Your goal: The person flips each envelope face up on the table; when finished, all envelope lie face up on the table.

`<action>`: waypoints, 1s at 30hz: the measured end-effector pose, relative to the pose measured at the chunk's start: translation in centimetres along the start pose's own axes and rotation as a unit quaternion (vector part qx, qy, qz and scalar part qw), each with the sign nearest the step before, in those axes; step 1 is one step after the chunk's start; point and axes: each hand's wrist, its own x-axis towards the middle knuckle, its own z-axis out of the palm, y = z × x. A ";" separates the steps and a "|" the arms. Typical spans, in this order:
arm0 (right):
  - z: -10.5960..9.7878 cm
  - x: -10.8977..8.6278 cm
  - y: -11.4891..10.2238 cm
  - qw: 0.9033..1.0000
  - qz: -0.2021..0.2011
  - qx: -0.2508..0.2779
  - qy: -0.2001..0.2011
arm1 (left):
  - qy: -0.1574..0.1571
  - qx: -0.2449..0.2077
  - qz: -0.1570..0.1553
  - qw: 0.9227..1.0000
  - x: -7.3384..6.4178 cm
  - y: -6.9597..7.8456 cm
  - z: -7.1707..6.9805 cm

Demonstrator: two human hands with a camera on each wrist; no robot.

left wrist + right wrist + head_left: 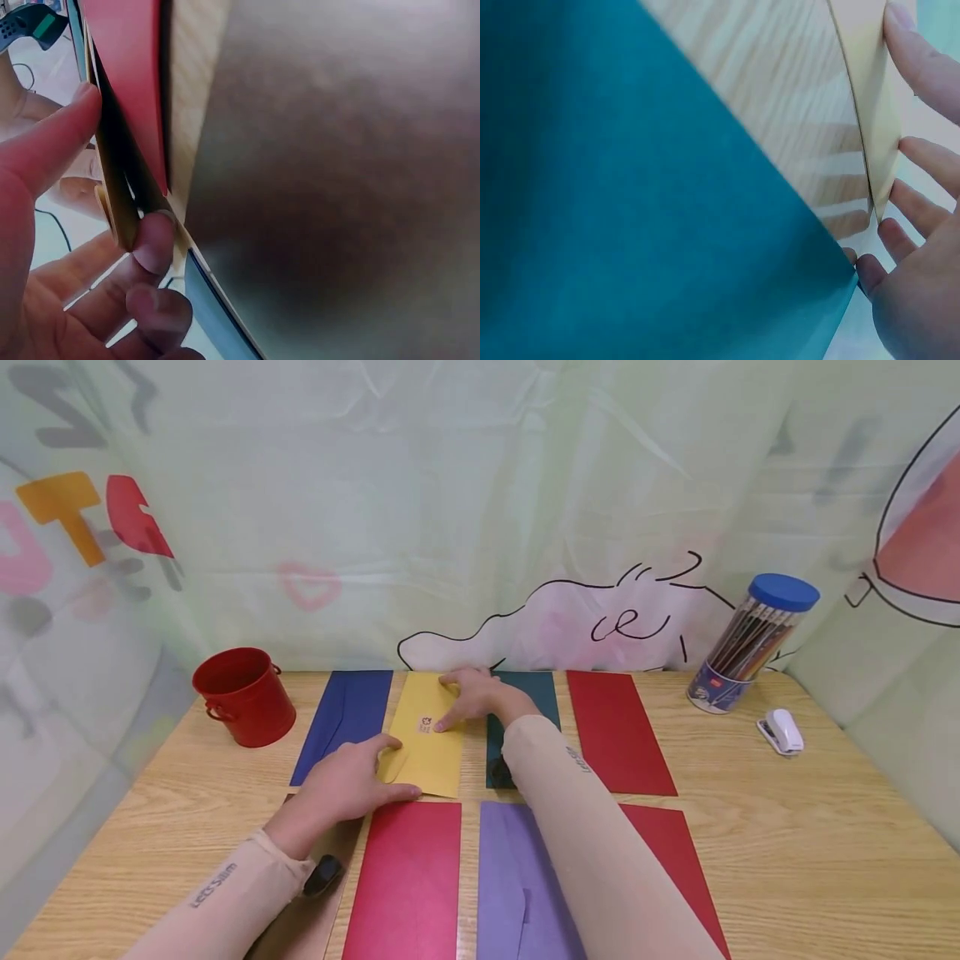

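A yellow envelope (427,760) with a small printed mark lies in the back row, its near left part raised a little off the table. My left hand (352,781) holds it by the near left corner. In the left wrist view the thumb (82,112) lies against the yellow paper, and a curled fingertip (155,236) is at its edge with a dark gap below. From the right, my right hand (480,697) reaches over it and touches it with spread, fairly straight fingers (922,206). The teal envelope (525,693) lies just right of it, partly under my right arm.
Blue (360,697) and red (618,735) envelopes flank the back row. In front lie pink (412,877), purple (502,860), another red (667,839) and a brown one (330,893). A red bucket (258,706), a pencil tub (750,643) and a white stapler (782,731) stand around.
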 end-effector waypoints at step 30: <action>0.5 0.1 -0.7 0.998 -0.001 -0.057 -0.023 | -0.055 0.071 -0.007 0.996 0.1 2.0 -0.7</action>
